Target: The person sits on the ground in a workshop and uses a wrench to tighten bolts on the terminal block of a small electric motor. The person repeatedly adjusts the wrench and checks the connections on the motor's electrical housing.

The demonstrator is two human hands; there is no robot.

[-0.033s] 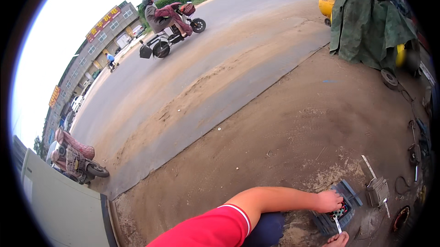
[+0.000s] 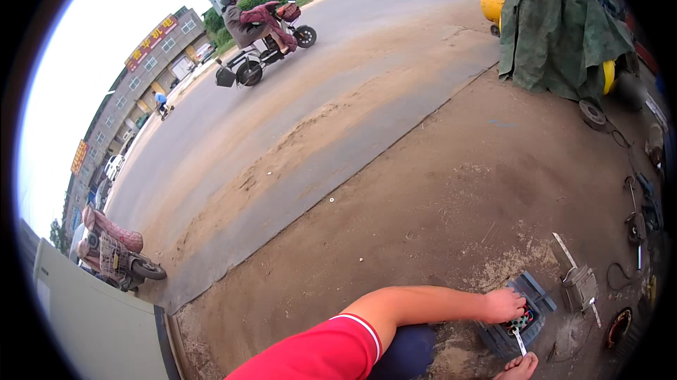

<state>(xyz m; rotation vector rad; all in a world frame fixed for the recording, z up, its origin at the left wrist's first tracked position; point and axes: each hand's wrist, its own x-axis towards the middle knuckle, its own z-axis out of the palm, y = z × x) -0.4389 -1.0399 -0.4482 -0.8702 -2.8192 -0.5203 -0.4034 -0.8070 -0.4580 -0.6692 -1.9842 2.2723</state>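
Note:
My left hand (image 2: 503, 305), at the end of my red-sleeved arm, has its fingers curled down over a small terminal block (image 2: 520, 321) with coloured wires, in a dark grey finned housing (image 2: 530, 288); what the fingertips grip is hidden. My right hand (image 2: 518, 367), low at the frame's edge, is closed on a silver wrench (image 2: 520, 341), whose head reaches into the housing by the block. Just right of the housing, a worn metal block (image 2: 580, 287) with a long steel strip lies on the dirty ground.
A green tarp (image 2: 550, 34) covers yellow-painted equipment at upper right. Tools, cables and a round part (image 2: 619, 327) lie along the right. A parked scooter (image 2: 113, 249) stands left beside a pale panel (image 2: 88, 316). Across the street (image 2: 381, 13) are a scooter rider (image 2: 247, 24), another small rider and buildings.
The whole scene sits slightly higher and further left in the picture. The riders on the street have shifted a little. Both hands keep their places at the housing.

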